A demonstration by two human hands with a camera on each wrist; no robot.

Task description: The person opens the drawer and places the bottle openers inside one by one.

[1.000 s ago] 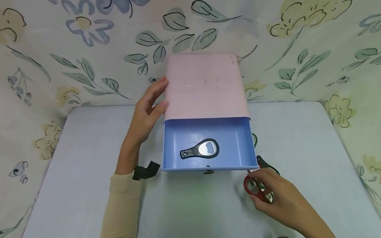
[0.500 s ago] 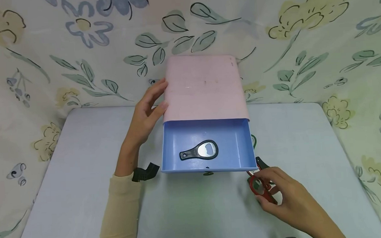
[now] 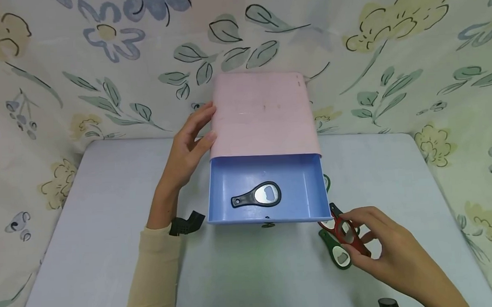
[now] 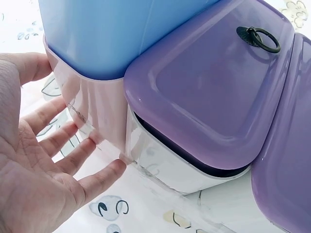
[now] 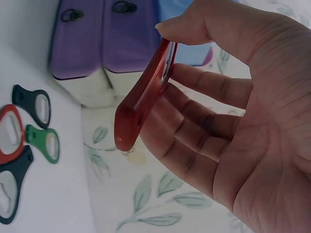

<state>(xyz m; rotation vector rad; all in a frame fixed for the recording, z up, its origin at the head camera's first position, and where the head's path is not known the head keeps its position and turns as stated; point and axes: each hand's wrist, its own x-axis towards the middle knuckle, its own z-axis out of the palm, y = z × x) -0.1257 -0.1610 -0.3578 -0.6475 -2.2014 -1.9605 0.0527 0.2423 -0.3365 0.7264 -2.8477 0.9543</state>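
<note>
My left hand point(image 3: 184, 154) rests against the left side of the pink drawer cabinet point(image 3: 265, 113), fingers spread and fairly straight; the left wrist view shows its fingertips point(image 4: 80, 154) along the cabinet's side. The blue top drawer point(image 3: 301, 187) is pulled out, and a black bottle opener point(image 3: 245, 199) with a metal plate lies in it. To the right of the drawer front, my right hand point(image 3: 394, 247) pinches a red bottle opener point(image 5: 138, 102) between thumb and fingers, above the table. A green bottle opener point(image 3: 328, 244) lies just left of that hand.
More bottle openers lie beside the cabinet in the right wrist view: a red one point(image 5: 22, 131), a green one point(image 5: 36, 133) and dark ones point(image 5: 14, 179). Purple drawers point(image 4: 204, 92) with ring pulls sit below the blue one. A floral cloth point(image 3: 144, 84) hangs behind the table.
My right hand has moved rightward with the red bottle opener, away from the drawer's front corner, and a green opener on the table has come into sight. The left hand stays on the cabinet.
</note>
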